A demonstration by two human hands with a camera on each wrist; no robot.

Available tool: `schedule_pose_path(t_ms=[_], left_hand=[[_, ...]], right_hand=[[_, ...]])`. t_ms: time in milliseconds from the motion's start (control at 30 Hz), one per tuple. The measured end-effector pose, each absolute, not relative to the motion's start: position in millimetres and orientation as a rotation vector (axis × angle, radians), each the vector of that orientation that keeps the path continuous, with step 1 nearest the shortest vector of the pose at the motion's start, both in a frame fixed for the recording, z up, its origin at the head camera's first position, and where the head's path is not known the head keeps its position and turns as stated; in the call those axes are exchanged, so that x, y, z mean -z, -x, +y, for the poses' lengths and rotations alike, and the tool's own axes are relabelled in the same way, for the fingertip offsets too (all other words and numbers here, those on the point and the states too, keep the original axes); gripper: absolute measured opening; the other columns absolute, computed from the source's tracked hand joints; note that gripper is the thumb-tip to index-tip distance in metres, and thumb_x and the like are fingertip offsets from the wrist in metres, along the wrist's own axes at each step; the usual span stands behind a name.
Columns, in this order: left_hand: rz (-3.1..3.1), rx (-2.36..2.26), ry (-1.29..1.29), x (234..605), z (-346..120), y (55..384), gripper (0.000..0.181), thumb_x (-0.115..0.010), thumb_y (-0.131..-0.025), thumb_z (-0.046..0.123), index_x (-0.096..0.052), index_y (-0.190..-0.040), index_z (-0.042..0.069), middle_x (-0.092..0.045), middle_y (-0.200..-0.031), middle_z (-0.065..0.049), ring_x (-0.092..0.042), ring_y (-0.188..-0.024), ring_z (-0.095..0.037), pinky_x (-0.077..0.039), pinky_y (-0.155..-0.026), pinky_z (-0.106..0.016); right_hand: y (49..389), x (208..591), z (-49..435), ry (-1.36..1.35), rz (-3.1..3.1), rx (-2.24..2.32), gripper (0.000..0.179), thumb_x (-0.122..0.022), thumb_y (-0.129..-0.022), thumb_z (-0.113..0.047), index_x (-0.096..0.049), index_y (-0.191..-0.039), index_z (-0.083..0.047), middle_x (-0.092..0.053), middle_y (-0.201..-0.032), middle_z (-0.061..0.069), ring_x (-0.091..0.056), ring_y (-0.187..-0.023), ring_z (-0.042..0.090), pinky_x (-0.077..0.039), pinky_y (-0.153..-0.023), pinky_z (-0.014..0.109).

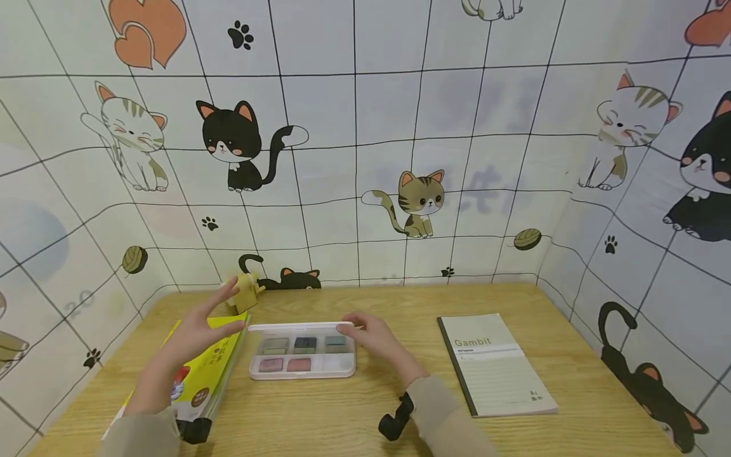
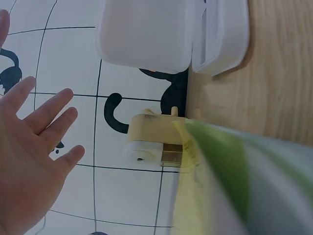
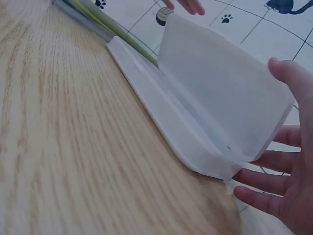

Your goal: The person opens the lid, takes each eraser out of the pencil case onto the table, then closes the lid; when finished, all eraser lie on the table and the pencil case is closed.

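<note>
Pale wood-grained table point(image 1: 308, 425) spreads before me. My step, I judge, is opening or closing a milky-white plastic lid point(image 3: 215, 78); next probably calls for a gentle, even turn. My right hand point(image 1: 374, 334) pinches its right corner, thumb in front; my left hand point(image 1: 197, 333) is empty, fingers spread. The white oblong box point(image 1: 302, 375) of coloured blocks point(image 1: 299, 364) sits left of centre, toward the table's far edge.

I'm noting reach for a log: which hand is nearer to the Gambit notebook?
Right. The right hand is at the white case, to the left of the notebook; the left hand is farther off, at the case's other end by the yellow book.
</note>
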State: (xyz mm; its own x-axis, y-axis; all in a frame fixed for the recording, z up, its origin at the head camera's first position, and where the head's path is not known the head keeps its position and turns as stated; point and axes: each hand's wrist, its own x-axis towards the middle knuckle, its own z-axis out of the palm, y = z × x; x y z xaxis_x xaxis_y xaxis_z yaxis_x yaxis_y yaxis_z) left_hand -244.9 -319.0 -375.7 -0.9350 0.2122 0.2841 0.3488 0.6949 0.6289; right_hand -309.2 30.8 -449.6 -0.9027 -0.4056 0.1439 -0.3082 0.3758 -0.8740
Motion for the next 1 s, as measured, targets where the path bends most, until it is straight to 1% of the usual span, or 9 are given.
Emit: schedule_pose_path(t_ms=[67, 200, 300, 433, 533, 567, 667, 833, 1000], left_hand=[[-2.701, 1.131, 0.433, 380.5, -317.8, 242.8, 0.085, -0.068, -0.092, 0.027, -0.013, -0.155, 0.038, -0.036, -0.152, -0.018, -0.023, -0.136, -0.053, -0.023, -0.092, -0.079], [-2.703, 1.166, 0.411, 393.0, -318.0, 244.4, 0.085, -0.065, -0.093, 0.028, -0.007, -0.155, 0.038, -0.034, -0.151, -0.022, -0.024, -0.134, -0.055, -0.023, -0.091, -0.080], [-2.714, 1.141, 0.426, 402.1, -319.3, 247.6, 0.089, -0.067, -0.092, 0.028, -0.006, -0.156, 0.033, -0.036, -0.149, -0.024, -0.028, -0.132, -0.056, -0.027, -0.091, -0.078], [-2.787, 1.174, 0.398, 409.0, -316.1, 248.9, 0.095, -0.070, -0.089, 0.032, -0.004, -0.157, 0.030, -0.035, -0.149, -0.026, -0.028, -0.130, -0.059, -0.031, -0.092, -0.076], [-2.837, 1.243, 0.395, 411.7, -309.9, 249.5, 0.101, -0.072, -0.087, 0.033, 0.001, -0.157, 0.028, -0.033, -0.150, -0.028, -0.026, -0.132, -0.058, -0.030, -0.094, -0.074], [-2.848, 1.265, 0.396, 412.5, -307.7, 249.5, 0.103, -0.073, -0.087, 0.032, 0.002, -0.157, 0.028, -0.033, -0.149, -0.029, -0.026, -0.133, -0.057, -0.030, -0.096, -0.073], [-2.868, 1.326, 0.406, 415.4, -302.2, 250.1, 0.107, -0.075, -0.085, 0.031, 0.005, -0.156, 0.030, -0.034, -0.148, -0.030, -0.024, -0.135, -0.055, -0.029, -0.099, -0.071], [-2.911, 1.362, 0.436, 422.6, -297.6, 253.8, 0.112, -0.076, -0.084, 0.031, 0.009, -0.155, 0.030, -0.032, -0.149, -0.029, -0.019, -0.137, -0.053, -0.022, -0.102, -0.072], [-2.936, 1.331, 0.427, 427.8, -295.1, 258.0, 0.116, -0.079, -0.081, 0.032, 0.009, -0.156, 0.025, -0.030, -0.151, -0.028, -0.016, -0.139, -0.051, -0.016, -0.104, -0.072]], right_hand=[[310.9, 453.7, 27.2, 0.599, 2.541, 1.640, 0.054, -0.061, -0.092, -0.047, -0.062, -0.122, -0.002, -0.064, -0.115, 0.013, -0.061, -0.099, 0.026, -0.054, -0.074, 0.035], [314.3, 459.2, 19.0, 0.465, 2.568, 1.755, 0.050, -0.058, -0.093, -0.051, -0.065, -0.099, -0.002, -0.065, -0.092, 0.012, -0.058, -0.070, 0.018, -0.048, -0.057, 0.029], [316.2, 461.4, 13.6, 0.381, 2.565, 1.824, 0.054, -0.055, -0.093, -0.056, -0.062, -0.085, -0.003, -0.062, -0.079, 0.010, -0.050, -0.058, 0.014, -0.042, -0.049, 0.025], [319.1, 465.7, 9.3, 0.289, 2.510, 1.929, 0.064, -0.052, -0.091, -0.061, -0.068, -0.103, 0.000, -0.067, -0.089, 0.010, -0.056, -0.063, 0.016, -0.043, -0.049, 0.024], [321.5, 468.6, 8.6, 0.219, 2.488, 1.977, 0.073, -0.050, -0.091, -0.064, -0.064, -0.121, 0.001, -0.068, -0.103, 0.012, -0.061, -0.074, 0.018, -0.049, -0.057, 0.026], [322.1, 470.0, 8.9, 0.204, 2.498, 1.976, 0.075, -0.049, -0.091, -0.065, -0.063, -0.124, 0.002, -0.068, -0.105, 0.013, -0.062, -0.076, 0.018, -0.050, -0.060, 0.027], [323.6, 471.8, 9.7, 0.166, 2.516, 1.986, 0.079, -0.045, -0.093, -0.065, -0.059, -0.128, 0.004, -0.067, -0.112, 0.015, -0.063, -0.078, 0.019, -0.053, -0.071, 0.030], [325.5, 474.5, 10.6, 0.143, 2.542, 1.980, 0.076, -0.043, -0.095, -0.062, -0.059, -0.127, 0.006, -0.068, -0.110, 0.016, -0.066, -0.075, 0.017, -0.054, -0.081, 0.036], [327.6, 475.7, 10.9, 0.186, 2.552, 1.960, 0.070, -0.043, -0.098, -0.057, -0.060, -0.127, 0.005, -0.070, -0.099, 0.013, -0.066, -0.071, 0.016, -0.053, -0.079, 0.034]])
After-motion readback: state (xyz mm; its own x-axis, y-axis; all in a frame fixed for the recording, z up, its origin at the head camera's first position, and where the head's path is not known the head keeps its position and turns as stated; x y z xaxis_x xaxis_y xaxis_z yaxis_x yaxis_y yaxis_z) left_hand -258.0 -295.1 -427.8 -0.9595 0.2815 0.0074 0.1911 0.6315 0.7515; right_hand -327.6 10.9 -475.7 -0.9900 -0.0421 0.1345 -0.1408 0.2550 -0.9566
